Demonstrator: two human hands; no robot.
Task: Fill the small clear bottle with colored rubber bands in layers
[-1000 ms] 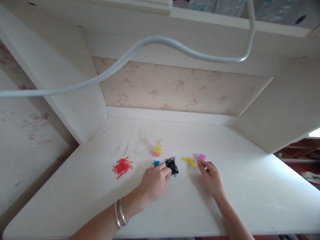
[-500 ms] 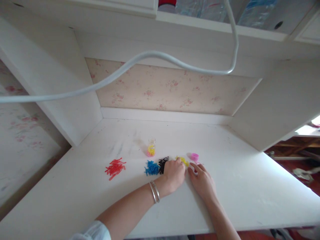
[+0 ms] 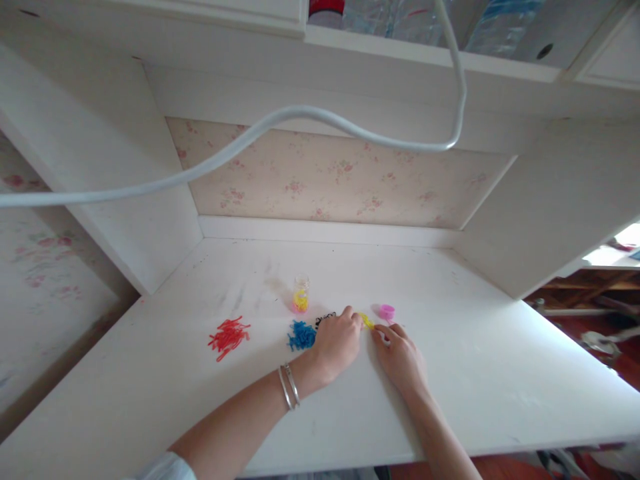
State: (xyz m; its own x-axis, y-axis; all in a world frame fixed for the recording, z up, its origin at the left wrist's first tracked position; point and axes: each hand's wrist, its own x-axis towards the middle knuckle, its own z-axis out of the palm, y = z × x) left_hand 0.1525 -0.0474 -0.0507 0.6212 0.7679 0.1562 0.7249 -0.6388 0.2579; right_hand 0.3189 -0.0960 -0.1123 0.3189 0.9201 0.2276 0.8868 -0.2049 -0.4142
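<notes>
Between my hands lies a small pile of yellow rubber bands (image 3: 367, 321). My left hand (image 3: 339, 343), two silver bangles on its wrist, is closed at the pile's left side, its curled fingers hiding whatever they hold. At the right side, my right hand (image 3: 403, 360) has thumb and forefinger pinched against the edge of the yellow bands; what is between them is too small to make out. Black rubber bands (image 3: 324, 320) are partly covered by my left hand. Beside them is a blue pile of bands (image 3: 301, 335).
A small clear jar (image 3: 301, 293) with yellow and pink bands inside stands behind the blue pile. A pink lid (image 3: 387, 311) rests beyond my right hand. Red bands (image 3: 229, 337) lie farther left on the white desk (image 3: 320, 427). A white cable (image 3: 300, 113) crosses above.
My left hand has shifted left, away from my right hand, covering more of the black bands. My right hand stays by the yellow pile. The whole view has moved slightly.
</notes>
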